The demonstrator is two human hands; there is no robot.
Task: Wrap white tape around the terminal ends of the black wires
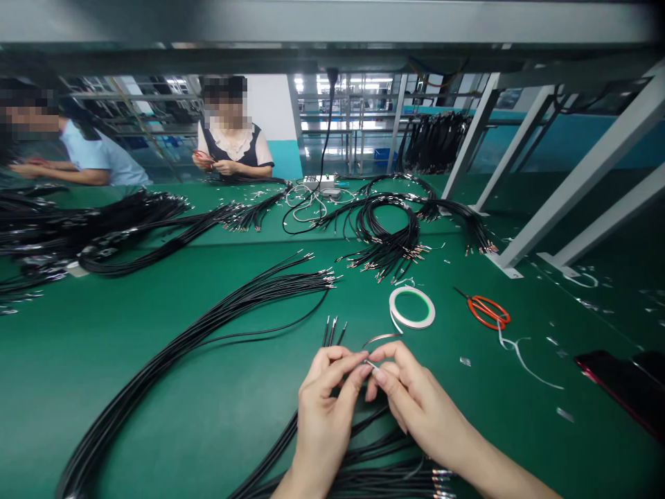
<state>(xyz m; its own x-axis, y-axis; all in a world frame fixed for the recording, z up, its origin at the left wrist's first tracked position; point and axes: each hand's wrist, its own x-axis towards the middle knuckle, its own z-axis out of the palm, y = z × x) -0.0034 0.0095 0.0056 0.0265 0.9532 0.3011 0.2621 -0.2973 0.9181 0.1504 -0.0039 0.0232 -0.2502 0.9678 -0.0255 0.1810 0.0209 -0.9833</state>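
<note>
Rows of steel shelving and bright ceiling lights fill the factory room beyond a long green anti-static surface (171, 430), with grey metal frame struts (587, 173) slanting up on the right. On the far side, a person in a dark vest (231, 154) and a person in a pale blue shirt (98, 156) work with their hands at the surface's edge.

Coils and sprays of black cables tipped with metal crimp terminals (382, 239) cover much of the green. Nearer lie a white tape roll with a green core (412, 308), orange-handled scissors (487, 312) and a dark phone (623, 384) at the right edge.

The left hand (325, 423) and right hand (415, 395) meet just above a bundle of black wires (384, 471). Their fingers (358, 362) are closed, the tips of both pinching a small silver metal strip (370, 363). A thin curled copper-toned strip (382, 338) lies just beyond them, apart from the fingertips.
</note>
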